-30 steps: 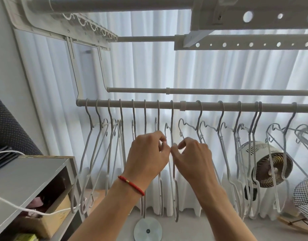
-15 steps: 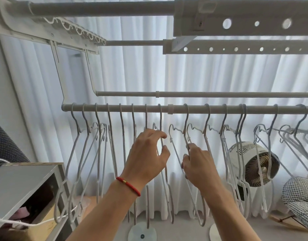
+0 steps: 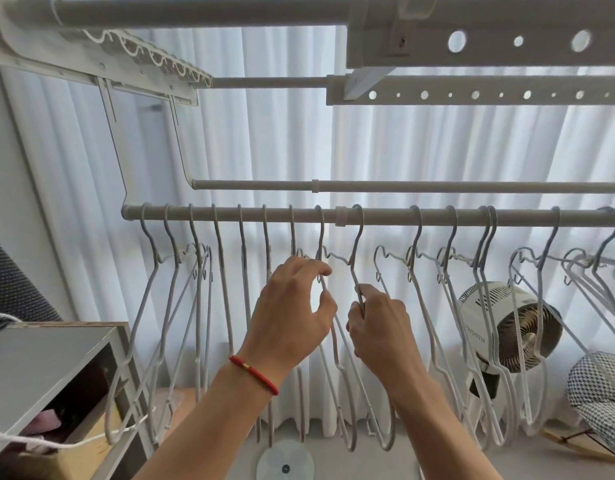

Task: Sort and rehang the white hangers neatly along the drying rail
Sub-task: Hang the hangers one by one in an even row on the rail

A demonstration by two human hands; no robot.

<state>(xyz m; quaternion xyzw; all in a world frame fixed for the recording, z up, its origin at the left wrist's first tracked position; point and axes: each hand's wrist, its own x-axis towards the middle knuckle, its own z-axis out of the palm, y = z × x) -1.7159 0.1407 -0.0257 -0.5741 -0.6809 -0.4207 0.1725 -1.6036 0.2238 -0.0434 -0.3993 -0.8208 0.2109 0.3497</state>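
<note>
Since 0.5 s ago, my right hand (image 3: pixel 379 327) has drawn its hanger (image 3: pixel 357 251) leftward, close beside the rail's joint collar (image 3: pixel 340 216). I count 14 hooks on the drying rail (image 3: pixel 385 216): 8 left of the collar, evenly spaced, 6 right of it, 2 of those touching. My left hand (image 3: pixel 292 313), raised with a red bracelet (image 3: pixel 254 374) at the wrist, pinches the 8th hanger (image 3: pixel 320 237) between thumb and forefinger. My right hand grips the 9th hanger's wire below its neck. 1 fan (image 3: pixel 507 323) stands behind at right.
</note>
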